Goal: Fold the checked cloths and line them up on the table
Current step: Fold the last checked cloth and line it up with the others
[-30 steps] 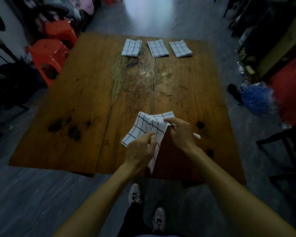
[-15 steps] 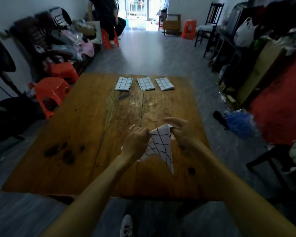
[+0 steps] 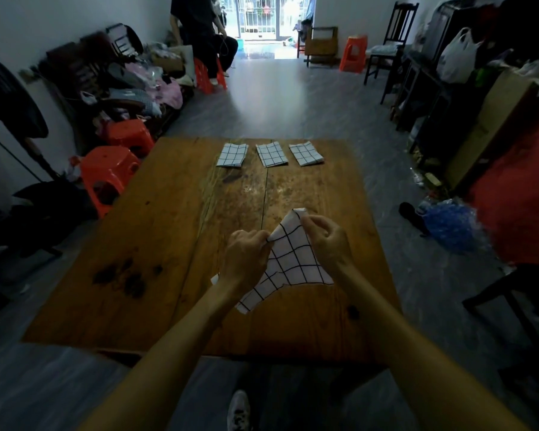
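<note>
Cloth (image 3: 288, 262), checked and not yet folded flat, hangs over the near middle of the counter (image 3: 175, 231), held up by both hands: the left hand (image 3: 246, 259) pinches its left edge, the right hand (image 3: 327, 241) pinches the top corner. Three folded cloths (image 3: 271, 154) already lie in a row at the far edge. By my reading, this fourth one is mid-fold and must then join the row.
</note>
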A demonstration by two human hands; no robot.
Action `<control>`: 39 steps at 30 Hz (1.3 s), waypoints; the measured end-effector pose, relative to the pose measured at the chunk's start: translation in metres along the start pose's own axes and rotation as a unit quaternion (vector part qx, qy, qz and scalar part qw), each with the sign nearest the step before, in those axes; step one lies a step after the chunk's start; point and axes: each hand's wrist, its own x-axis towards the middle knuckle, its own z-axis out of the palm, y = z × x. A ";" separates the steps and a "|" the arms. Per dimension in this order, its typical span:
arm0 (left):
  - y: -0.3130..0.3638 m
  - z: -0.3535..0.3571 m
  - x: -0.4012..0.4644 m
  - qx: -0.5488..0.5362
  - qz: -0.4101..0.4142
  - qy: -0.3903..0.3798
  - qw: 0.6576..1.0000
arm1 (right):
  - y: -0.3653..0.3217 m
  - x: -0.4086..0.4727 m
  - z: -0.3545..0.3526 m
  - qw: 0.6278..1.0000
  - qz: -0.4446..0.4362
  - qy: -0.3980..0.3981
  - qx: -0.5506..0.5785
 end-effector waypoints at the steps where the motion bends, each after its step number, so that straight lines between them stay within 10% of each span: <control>1: 0.000 -0.002 0.000 0.008 0.005 -0.004 1.000 | -0.003 0.003 0.002 1.000 -0.006 0.004 -0.008; 29: -0.045 -0.027 -0.016 -0.088 -0.156 0.008 0.984 | -0.040 0.047 0.006 0.996 -0.092 0.016 -0.009; 39: -0.010 -0.040 0.014 -0.154 -0.093 -0.025 0.983 | -0.049 0.044 0.040 0.962 -0.228 -0.064 -0.134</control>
